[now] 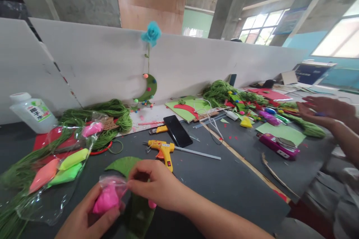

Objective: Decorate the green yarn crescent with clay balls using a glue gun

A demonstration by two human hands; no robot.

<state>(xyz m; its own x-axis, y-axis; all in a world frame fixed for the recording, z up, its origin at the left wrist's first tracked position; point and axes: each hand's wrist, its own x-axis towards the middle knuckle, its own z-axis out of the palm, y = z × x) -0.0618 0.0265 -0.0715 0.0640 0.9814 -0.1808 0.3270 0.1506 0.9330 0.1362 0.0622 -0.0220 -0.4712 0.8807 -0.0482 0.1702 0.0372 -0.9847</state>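
My left hand is wrapped round a small clear bag of bright pink modelling clay. With thumb and forefinger together, my right hand pinches the upper right edge of that same bag. Below both hands lies a dark green crescent, partly covered by them. A small pink ball shows at the crescent's edge, under my right hand. Just beyond my right hand rests a yellow hot glue gun with a glue stick in its back end.
Bagged clay packs, green cord and a bottle stand left. A black phone and a cutter lie centrally. A flower-topped crescent leans on the partition. At right are a purple stapler and another person's hands.
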